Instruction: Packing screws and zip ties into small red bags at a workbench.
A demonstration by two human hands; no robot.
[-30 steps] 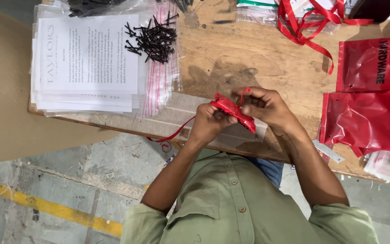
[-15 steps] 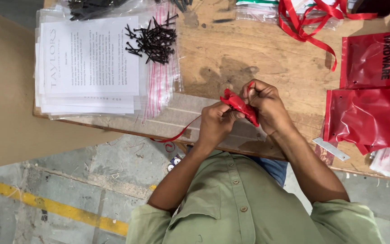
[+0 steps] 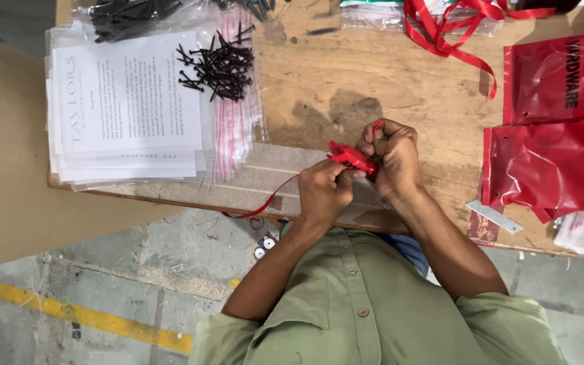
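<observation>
Small red pouch (image 3: pixel 351 157) pinched between left hand (image 3: pixel 324 191) and right hand (image 3: pixel 392 154); both grasping it. Long axis diagonal, upper-left to lower-right.

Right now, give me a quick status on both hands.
Left hand and right hand both pinch small red bag. Red ribbon trails off wooden table edge. Nothing blocking.

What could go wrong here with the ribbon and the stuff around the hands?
The red ribbon trails off the table edge and could snag or pull while the left hand and right hand work the small red bag. A stray pull might also scatter the loose black screws.
</observation>
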